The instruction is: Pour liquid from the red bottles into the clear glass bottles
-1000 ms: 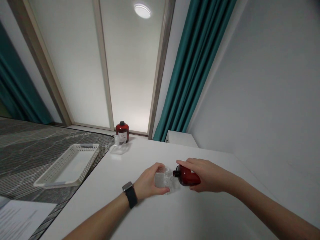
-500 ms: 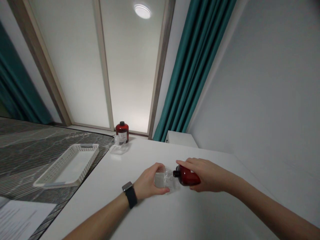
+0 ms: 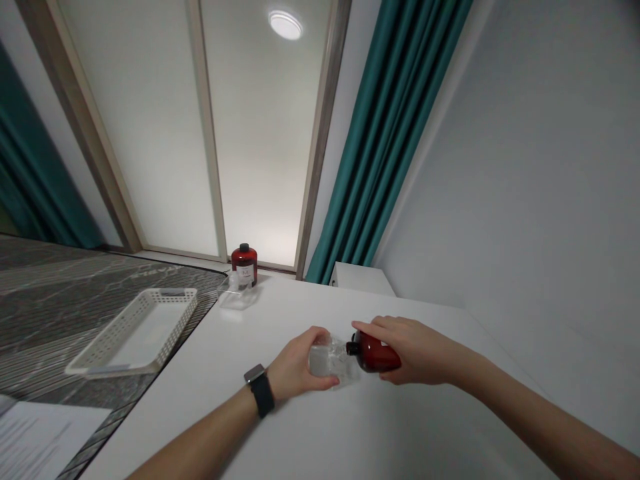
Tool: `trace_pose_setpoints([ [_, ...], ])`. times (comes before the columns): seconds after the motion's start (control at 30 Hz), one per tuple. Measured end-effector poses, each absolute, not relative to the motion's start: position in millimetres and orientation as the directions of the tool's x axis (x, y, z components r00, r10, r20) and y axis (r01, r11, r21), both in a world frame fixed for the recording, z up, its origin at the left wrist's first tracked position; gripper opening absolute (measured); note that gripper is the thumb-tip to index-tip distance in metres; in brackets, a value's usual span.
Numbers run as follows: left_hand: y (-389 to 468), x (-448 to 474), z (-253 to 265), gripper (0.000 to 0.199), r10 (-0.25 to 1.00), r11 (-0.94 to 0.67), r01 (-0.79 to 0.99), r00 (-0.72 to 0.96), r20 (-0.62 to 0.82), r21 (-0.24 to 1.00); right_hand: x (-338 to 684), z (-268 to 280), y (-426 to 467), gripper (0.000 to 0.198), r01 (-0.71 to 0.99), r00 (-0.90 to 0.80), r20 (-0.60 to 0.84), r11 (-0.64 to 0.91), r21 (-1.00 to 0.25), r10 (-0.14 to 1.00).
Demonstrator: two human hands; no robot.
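My left hand (image 3: 300,365), with a dark watch on its wrist, grips a clear plastic container (image 3: 323,360) low over the white table (image 3: 280,313). My right hand (image 3: 405,347) is wrapped round a dark red bottle (image 3: 377,353), tipped onto its side. The bottle's uncapped black neck points left, at the edge of the clear container. Whether liquid runs out of it I cannot tell. A second red bottle (image 3: 245,265), upright with a black cap and a white label, stands at the table's far left corner. In front of it sits a clear plastic tray (image 3: 239,300) with a small clear piece in it.
A white perforated basket (image 3: 173,333) lies on the grey patterned surface to the left. Printed paper (image 3: 50,433) is at the lower left. Beyond the table's far edge stand a white cabinet (image 3: 363,279), a green curtain (image 3: 395,133) and frosted sliding doors (image 3: 265,147).
Little differs: both hands, the tilted bottle and the clear container keep almost the same place. The liquid-like content of the container looks slightly different, but I cannot tell for sure.
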State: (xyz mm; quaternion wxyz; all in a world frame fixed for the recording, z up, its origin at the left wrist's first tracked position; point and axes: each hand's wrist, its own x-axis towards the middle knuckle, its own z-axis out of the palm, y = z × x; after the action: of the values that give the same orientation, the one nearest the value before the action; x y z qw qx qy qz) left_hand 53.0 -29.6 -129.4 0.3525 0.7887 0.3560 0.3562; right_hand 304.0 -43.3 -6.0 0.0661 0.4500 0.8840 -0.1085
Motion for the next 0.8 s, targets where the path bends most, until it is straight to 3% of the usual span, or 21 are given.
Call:
trace_pose_setpoints([
  [0.8,-28.4,52.8,-129.6,0.059,0.807,-0.507,0.311,0.498,0.317,0.804,305.3,-8.9,-44.3,0.087,0.802,-0.597,-0.194,0.583,-0.129,0.779],
])
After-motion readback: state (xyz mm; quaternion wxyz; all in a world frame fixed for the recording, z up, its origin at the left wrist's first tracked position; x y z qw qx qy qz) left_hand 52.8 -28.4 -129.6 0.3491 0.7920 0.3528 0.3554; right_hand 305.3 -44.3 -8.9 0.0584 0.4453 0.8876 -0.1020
